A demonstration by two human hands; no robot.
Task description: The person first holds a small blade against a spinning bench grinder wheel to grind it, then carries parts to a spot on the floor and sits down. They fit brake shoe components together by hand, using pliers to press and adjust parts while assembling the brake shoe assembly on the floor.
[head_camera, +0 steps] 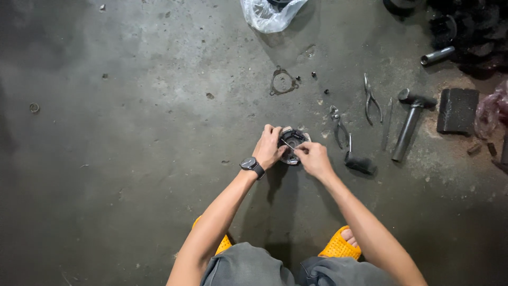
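A round metal part (294, 139) with a dark hollow middle sits on the concrete floor in front of me. My left hand (269, 149), with a dark watch on the wrist, grips its left rim. My right hand (313, 157) pinches a thin metal piece (289, 143) that reaches across the part's opening. Both arms stretch out from my knees, and yellow sandals show at the bottom of the view.
To the right lie two pairs of pliers (341, 127) (371, 99), a thin rod (388, 123), a hammer (410, 121), a dark block (457, 110) and a black handle (361, 163). A flat gasket (282, 82) lies farther ahead, a plastic bag (270, 13) at the top, a metal tube (437, 55) top right.
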